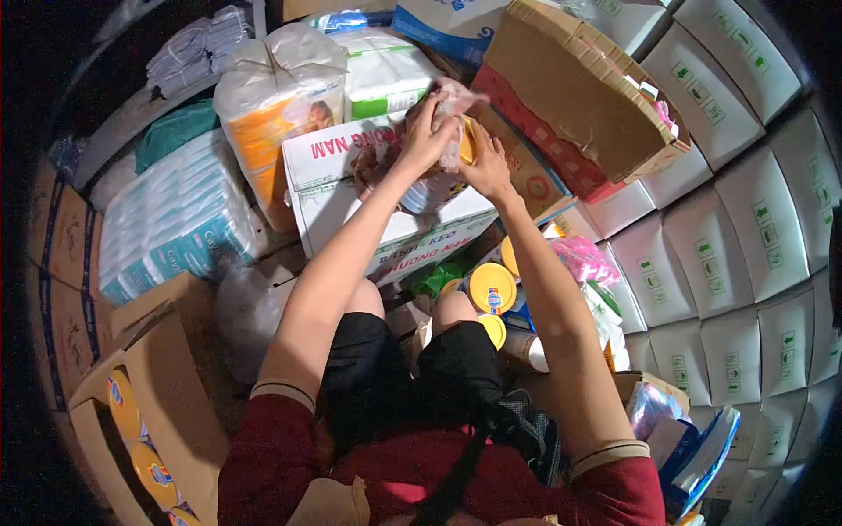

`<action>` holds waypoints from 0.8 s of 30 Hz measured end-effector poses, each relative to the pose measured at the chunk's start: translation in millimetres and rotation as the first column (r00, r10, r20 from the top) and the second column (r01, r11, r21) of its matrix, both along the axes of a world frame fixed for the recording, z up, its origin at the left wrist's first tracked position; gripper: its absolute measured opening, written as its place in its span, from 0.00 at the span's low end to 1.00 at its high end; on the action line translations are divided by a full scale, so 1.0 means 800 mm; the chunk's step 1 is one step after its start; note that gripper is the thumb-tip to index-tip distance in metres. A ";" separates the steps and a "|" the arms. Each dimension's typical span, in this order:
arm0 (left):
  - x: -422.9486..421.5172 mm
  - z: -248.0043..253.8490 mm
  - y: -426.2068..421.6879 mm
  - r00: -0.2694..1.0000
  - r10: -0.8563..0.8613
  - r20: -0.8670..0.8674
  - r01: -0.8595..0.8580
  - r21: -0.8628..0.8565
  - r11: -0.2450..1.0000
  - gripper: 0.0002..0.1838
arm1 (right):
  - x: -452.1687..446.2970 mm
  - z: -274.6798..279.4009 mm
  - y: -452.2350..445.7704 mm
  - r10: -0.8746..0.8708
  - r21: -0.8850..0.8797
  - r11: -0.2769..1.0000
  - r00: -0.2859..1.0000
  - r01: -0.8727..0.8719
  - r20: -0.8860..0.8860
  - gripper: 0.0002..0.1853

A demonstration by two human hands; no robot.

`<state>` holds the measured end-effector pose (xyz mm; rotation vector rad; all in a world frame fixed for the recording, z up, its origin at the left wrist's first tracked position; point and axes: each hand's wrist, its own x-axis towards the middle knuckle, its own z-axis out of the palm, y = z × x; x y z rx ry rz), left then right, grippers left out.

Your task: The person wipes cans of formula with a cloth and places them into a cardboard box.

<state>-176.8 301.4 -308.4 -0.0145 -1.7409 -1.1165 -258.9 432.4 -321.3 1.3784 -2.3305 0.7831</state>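
A can (431,194) with a yellow lid (467,145) is over the top of a white carton (329,180) with red lettering, in front of my knees. My left hand (428,140) is closed on a crumpled pinkish cloth (453,96), pressed against the can near its lid. On the lid's other side, my right hand (488,162) grips the can with fingers curved along the rim. The cloth and my left forearm hide part of the can. More yellow-lidded cans (492,288) stand beside my right knee.
An open brown carton (579,96) sits at the upper right before stacked white boxes (702,219). Wrapped paper packs (180,223) and an orange-white bag (276,114) are on the left. Another carton (167,386) at lower left holds yellow-lidded cans.
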 end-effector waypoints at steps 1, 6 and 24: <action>-0.020 -0.019 -0.008 0.970 -0.240 0.037 0.221 0.279 0.935 0.23 | 0.002 0.001 0.006 -0.008 -0.010 1.000 1.000 0.009 0.027 0.44; -0.043 -0.096 -0.048 0.881 -0.439 0.175 0.186 0.725 0.663 0.33 | 0.018 0.007 0.040 -0.058 -0.021 0.998 0.995 0.060 0.084 0.43; -0.023 0.078 -0.044 0.847 -0.399 0.352 0.301 0.300 0.905 0.23 | 0.042 0.010 0.050 0.028 -0.057 0.998 0.999 -0.028 0.014 0.46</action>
